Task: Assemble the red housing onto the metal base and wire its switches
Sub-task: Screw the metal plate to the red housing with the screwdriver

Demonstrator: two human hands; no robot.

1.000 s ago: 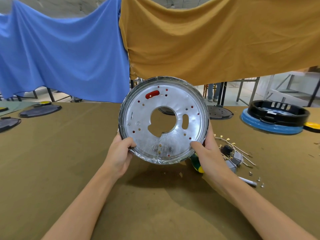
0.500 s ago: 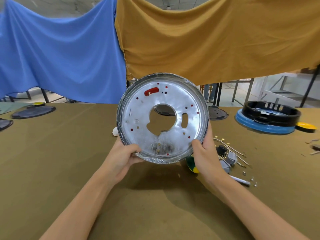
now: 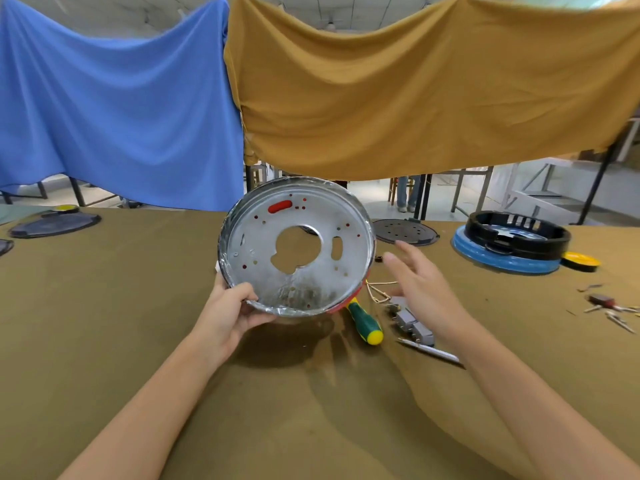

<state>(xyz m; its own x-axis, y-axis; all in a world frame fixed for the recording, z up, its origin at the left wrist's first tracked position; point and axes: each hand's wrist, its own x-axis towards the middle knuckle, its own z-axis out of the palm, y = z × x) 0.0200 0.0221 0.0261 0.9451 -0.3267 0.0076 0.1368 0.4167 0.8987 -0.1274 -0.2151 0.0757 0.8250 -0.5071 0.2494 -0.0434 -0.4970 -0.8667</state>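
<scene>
Head view.

Left hand (image 3: 230, 315): lower centre of the frame, thumb curled over the near rim of the metal base (image 3: 298, 245), fingers behind it; it grips the base at its lower left edge and holds it tilted up off the table.

Right hand (image 3: 420, 284): just right of the base, not touching it. Fingers straight and spread wide, palm turned toward the base, holding nothing.

Metal base: round, shiny disc with a raised rim, centre of the frame, its face toward the camera. A large irregular hole sits in its middle, with an oval slot to the right and small holes scattered around.

Red housing (image 3: 343, 306): behind the base; red shows through an oblong slot at the upper left and as a thin strip along the lower right rim.

Table (image 3: 104, 323): covered in olive-brown cloth, filling the lower half of the frame.

Screwdriver (image 3: 363, 322): green handle with a yellow cap, lying on the table just below and right of the base.

Grey switches (image 3: 414, 323): small blocks beside the screwdriver, under the right hand, with thin wires (image 3: 379, 291) above them.

Black ring on a blue disc (image 3: 509, 242): right of the frame, on the table.

Blue cloth (image 3: 114, 109): hung upper left.

Ochre cloth (image 3: 415, 88): hung upper right.
</scene>
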